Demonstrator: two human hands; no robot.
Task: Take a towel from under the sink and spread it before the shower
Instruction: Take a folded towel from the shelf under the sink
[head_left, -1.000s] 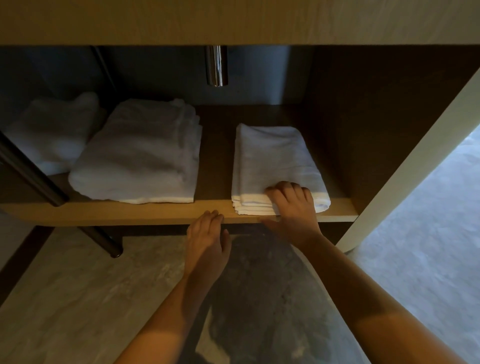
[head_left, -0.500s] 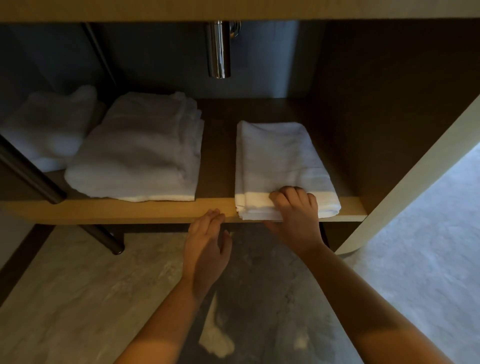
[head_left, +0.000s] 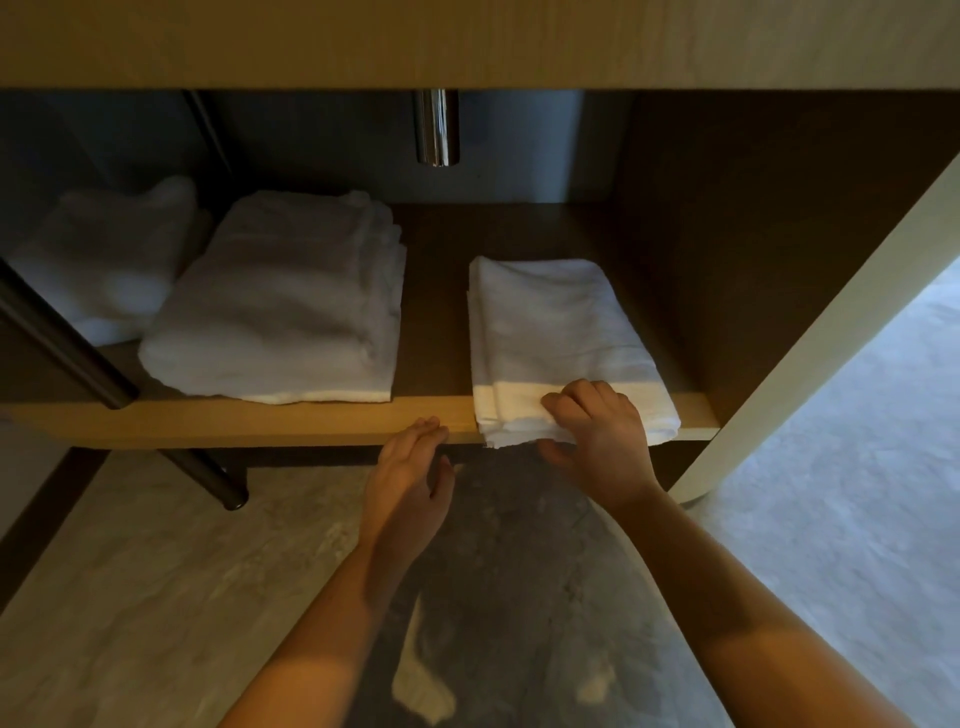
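Note:
A thin folded white towel (head_left: 550, 332) lies on the right part of the wooden shelf (head_left: 291, 421) under the sink, its near edge hanging slightly over the shelf's front. My right hand (head_left: 597, 431) pinches that near edge, fingers on top and thumb beneath. My left hand (head_left: 410, 473) is flat with its fingertips at the shelf's front edge, just left of the towel, holding nothing.
A thicker folded white towel (head_left: 280, 306) lies mid-shelf, and another white towel (head_left: 109, 260) sits at the far left. A chrome drain pipe (head_left: 435, 127) hangs above. A dark metal leg (head_left: 67, 353) crosses the left. A pale cabinet side panel (head_left: 810, 332) stands right, over grey stone floor (head_left: 156, 597).
My right hand has drawn the thin towel toward me, so its near edge now overhangs the shelf front. My left hand has stayed at the shelf edge.

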